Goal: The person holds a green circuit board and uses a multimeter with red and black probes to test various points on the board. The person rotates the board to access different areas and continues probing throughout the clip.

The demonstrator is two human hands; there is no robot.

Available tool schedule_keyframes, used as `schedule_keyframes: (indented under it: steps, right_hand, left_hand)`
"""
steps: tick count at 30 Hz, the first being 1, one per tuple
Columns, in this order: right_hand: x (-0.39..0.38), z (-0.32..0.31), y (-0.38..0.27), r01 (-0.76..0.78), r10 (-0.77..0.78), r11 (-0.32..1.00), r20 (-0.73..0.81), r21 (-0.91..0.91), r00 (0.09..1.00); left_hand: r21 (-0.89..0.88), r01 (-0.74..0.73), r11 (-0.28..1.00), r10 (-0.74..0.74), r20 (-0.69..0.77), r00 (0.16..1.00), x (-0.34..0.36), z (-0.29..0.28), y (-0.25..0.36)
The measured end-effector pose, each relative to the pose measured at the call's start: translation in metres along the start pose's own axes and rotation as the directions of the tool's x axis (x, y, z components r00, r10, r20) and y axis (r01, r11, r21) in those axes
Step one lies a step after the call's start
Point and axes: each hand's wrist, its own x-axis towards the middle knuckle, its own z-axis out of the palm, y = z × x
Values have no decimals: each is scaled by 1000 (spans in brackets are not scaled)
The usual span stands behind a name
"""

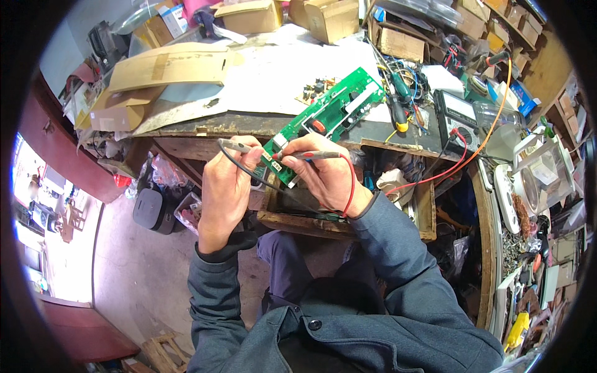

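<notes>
A: Where is the board?
B: The green board (353, 87) slants through the upper middle of the frame, its lower-left end reaching past the edge of the bench (214, 128) toward the hands.

A: What is the left hand (219, 183) doing?
B: Left of centre, it pinches a grey probe (239, 147) between thumb and fingers. A black lead (249, 173) loops from that probe down toward the right hand (329, 183).

A: And the right?
B: Near the centre, closed around a red-and-grey probe (314, 155), with a red lead (353, 180) bending down by the wrist. Both probes point at the board's lower-left end; I can't tell whether either tip touches.

A: Anything nearby?
B: A multimeter (457, 112) at upper right, with a red plug in it. Screwdrivers (397, 112) lie between it and the board. An open drawer (320, 226) sits below the hands, and flattened cardboard (171, 67) fills the upper left.
</notes>
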Motion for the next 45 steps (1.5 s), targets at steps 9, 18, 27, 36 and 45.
schedule_keyframes:
  steps: [9,18,27,36,45]
  right_hand:
    - [2,2,-2,-3,3,1000,12,-15,1000]
    - [3,0,-6,29,-29,999,6,-33,1000]
    - [4,0,-9,28,-28,999,3,-19,1000]
    - [2,-1,-5,19,-18,1000,24,-18,1000]
    - [3,-3,-7,77,-71,991,57,-113,996]
  left_hand:
    - [73,-8,997,5,40,999,1,-3,6]
    - [92,-40,995,39,13,999,2,3,9]
    - [70,-46,996,45,5,999,1,1,7]
    - [55,-65,996,65,-7,998,2,2,8]
    - [32,-43,999,44,-5,999,1,3,6]
